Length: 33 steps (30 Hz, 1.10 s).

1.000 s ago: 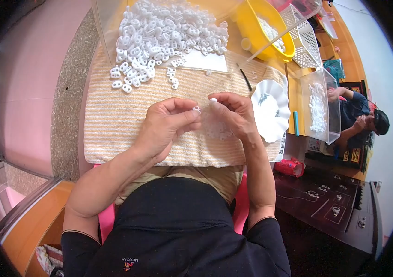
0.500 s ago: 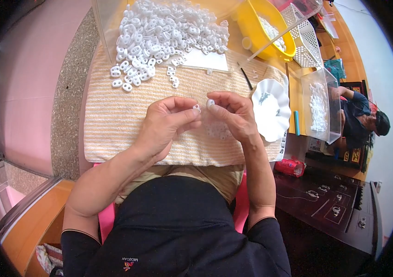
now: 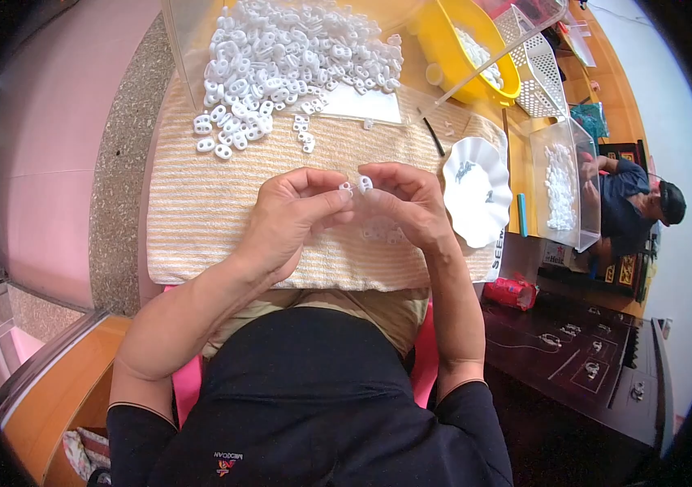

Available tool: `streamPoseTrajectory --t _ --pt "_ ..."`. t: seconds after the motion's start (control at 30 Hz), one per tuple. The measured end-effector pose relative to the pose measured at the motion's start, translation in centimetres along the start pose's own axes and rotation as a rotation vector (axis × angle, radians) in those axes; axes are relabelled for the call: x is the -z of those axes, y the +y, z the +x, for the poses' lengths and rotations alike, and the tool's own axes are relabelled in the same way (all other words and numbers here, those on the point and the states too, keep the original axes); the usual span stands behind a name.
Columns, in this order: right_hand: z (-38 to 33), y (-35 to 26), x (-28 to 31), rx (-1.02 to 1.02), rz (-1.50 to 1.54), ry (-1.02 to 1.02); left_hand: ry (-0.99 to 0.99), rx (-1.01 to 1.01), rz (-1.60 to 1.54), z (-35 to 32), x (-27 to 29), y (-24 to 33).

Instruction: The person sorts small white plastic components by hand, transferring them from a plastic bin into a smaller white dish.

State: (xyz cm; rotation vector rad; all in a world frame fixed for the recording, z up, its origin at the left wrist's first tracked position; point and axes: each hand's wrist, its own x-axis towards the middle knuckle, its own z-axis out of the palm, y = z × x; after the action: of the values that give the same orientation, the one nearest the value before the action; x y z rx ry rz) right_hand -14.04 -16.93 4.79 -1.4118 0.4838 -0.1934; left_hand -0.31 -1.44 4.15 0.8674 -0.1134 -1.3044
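Between thumb and forefinger of my left hand (image 3: 293, 207) is a small white plastic piece (image 3: 346, 187). My right hand (image 3: 413, 199) pinches a white two-holed oval piece (image 3: 365, 183) close beside it; whether the two pieces touch, I cannot tell. Both hands hover over a striped towel (image 3: 200, 219). Under the right palm, several small pale pieces (image 3: 382, 230) are partly hidden. A large heap of white two-holed pieces (image 3: 289, 57) lies beyond my hands, and a few square ones (image 3: 304, 134) sit at its near edge.
To the right stands a white wavy-edged dish (image 3: 476, 199) with small dark bits, and a black stick (image 3: 434, 136) beside it. Farther right are a clear bin (image 3: 581, 203) of white pieces and a blue-green bar (image 3: 522, 215). A yellow basin (image 3: 443, 49) stands behind; another person (image 3: 634, 195) sits at right.
My right hand has moved slightly left, bringing its oval piece closer to the piece in my left hand. The oval piece's holes now show more plainly.
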Motion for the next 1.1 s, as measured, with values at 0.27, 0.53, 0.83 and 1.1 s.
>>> streamPoseTrajectory --t 0.27,0.53,0.83,1.1 --pt "-0.07 0.05 -0.06 -0.023 0.021 -0.003 -0.004 -0.008 0.006 -0.06 0.05 0.01" --pt "-0.09 0.06 -0.16 -0.037 0.008 0.012 -0.004 0.003 0.006 -0.10 0.05 0.11" --pt "-0.10 -0.12 -0.19 -0.029 0.006 0.021 -0.002 0.007 0.008 -0.12 0.12 0.14" --pt "-0.20 0.05 0.12 -0.039 -0.072 0.026 0.001 0.008 0.039 -0.11 0.17 0.02"
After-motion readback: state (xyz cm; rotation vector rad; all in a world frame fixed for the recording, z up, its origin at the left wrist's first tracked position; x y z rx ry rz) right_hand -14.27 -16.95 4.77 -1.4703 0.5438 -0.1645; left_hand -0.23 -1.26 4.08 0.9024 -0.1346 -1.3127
